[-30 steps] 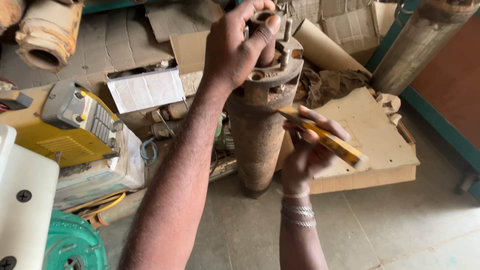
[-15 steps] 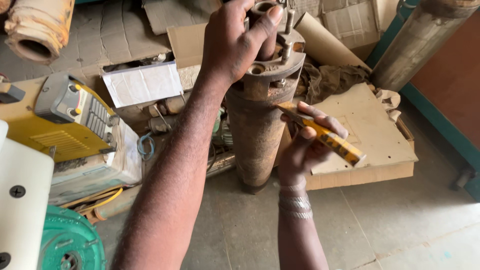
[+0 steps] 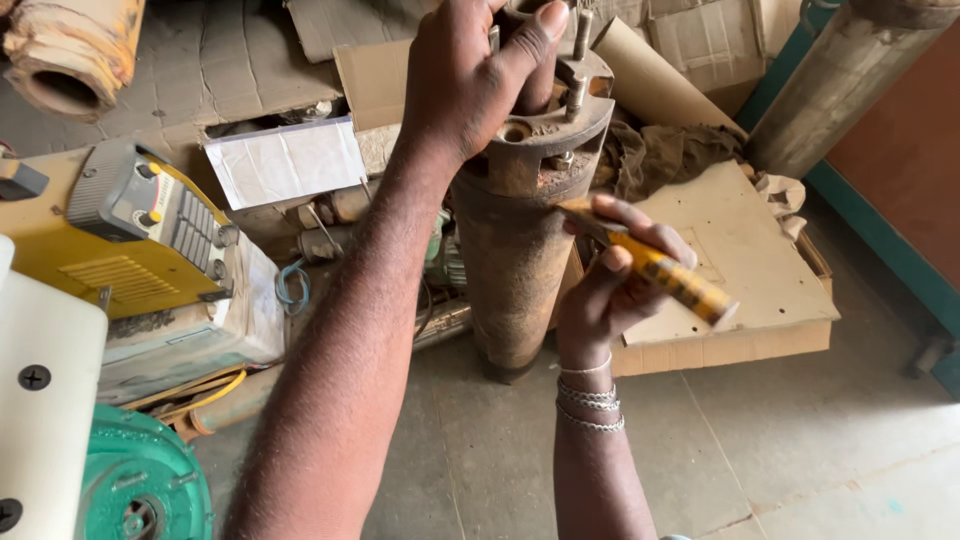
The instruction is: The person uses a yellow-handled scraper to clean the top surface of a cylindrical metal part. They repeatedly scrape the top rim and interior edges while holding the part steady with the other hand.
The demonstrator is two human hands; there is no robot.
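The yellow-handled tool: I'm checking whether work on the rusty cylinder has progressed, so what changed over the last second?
Little changed. The right hand brought the yellow-handled tool slightly up and in, so its tip now sits against the rusty cylinder just under the flange. The left hand kept its grip on the cylinder's top. The cylinder stayed upright on the floor, and the yellow machine and cardboard around it did not move.
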